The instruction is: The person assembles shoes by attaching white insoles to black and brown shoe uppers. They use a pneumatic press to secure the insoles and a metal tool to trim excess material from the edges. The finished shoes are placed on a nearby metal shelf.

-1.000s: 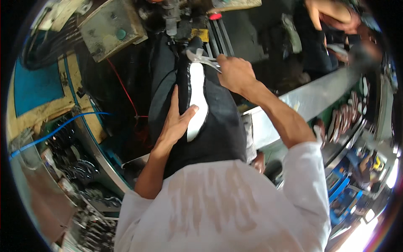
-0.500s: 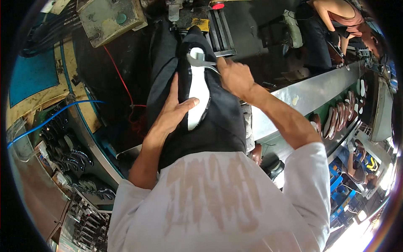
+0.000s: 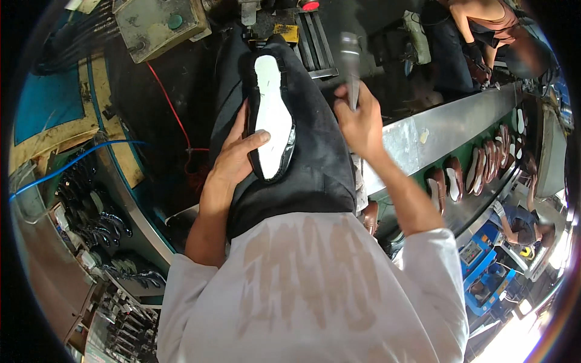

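A black shoe lies sole-up along my thigh, its white insole facing up at me. My left hand grips the shoe's left side, thumb pressed on the insole and fingers down along the edge. Off to the right of the shoe, my right hand is closed round the handle of a hammer. The hammer is raised and apart from the shoe, and motion blurs its grey metal head.
On the right runs a metal ledge, with several brown shoes on a green belt behind it. Black shoes fill a rack at left. A grey machine box stands ahead, and a co-worker sits at the upper right.
The hammer has lifted off the insole and swung right and up with my right hand. The shoe has shifted slightly left, with my left hand still on it.
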`<state>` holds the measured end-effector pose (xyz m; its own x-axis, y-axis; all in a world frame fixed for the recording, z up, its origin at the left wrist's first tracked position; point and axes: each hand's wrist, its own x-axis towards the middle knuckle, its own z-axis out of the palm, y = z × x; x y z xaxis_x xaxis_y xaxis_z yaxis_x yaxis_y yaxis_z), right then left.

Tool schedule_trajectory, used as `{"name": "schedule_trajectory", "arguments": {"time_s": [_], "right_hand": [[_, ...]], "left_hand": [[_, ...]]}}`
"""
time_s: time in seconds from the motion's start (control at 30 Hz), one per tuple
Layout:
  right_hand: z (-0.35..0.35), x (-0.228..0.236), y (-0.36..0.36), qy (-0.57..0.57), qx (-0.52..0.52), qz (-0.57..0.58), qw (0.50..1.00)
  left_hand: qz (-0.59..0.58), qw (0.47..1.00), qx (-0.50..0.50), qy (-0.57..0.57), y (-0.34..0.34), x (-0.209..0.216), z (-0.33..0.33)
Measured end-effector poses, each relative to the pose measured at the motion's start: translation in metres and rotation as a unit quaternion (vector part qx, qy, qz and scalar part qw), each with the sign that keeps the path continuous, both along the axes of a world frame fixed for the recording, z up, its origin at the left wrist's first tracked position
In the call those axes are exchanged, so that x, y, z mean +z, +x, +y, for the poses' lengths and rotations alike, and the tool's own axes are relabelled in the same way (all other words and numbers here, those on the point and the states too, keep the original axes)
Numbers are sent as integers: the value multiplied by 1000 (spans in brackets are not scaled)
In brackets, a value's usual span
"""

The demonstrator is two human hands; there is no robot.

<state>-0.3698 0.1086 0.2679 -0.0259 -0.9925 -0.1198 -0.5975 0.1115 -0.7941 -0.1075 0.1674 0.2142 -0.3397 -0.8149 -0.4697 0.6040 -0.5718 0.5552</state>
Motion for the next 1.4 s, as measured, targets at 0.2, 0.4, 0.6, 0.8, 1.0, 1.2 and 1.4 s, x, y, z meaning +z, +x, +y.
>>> {"name": "schedule_trajectory", "arguments": {"time_s": [0.2,0.4,0.6,0.8,1.0,1.2,1.4], "right_hand": [[62,-16,-12,27,188,152,970],[109,-39,-17,-45,224,238,944],[96,-19,-24,-114,199,145,962],[73,-55,21,-52,181,-30,982],[51,-43,51,64,230,-12,971],[24,-59,29,196,109,-142,964],[6,-60,15,195,11,-239,951]], "left_hand": [[-69,997,-25,-31,-7,2,3],[71,996,53,9,-10,-6,1],[32,991,123,45,-15,12,22],[-3,944,328,-24,46,33,100],[-439,755,485,57,171,12,247],[-720,532,237,378,283,6,389],[-814,389,-25,431,334,-105,520]]}}
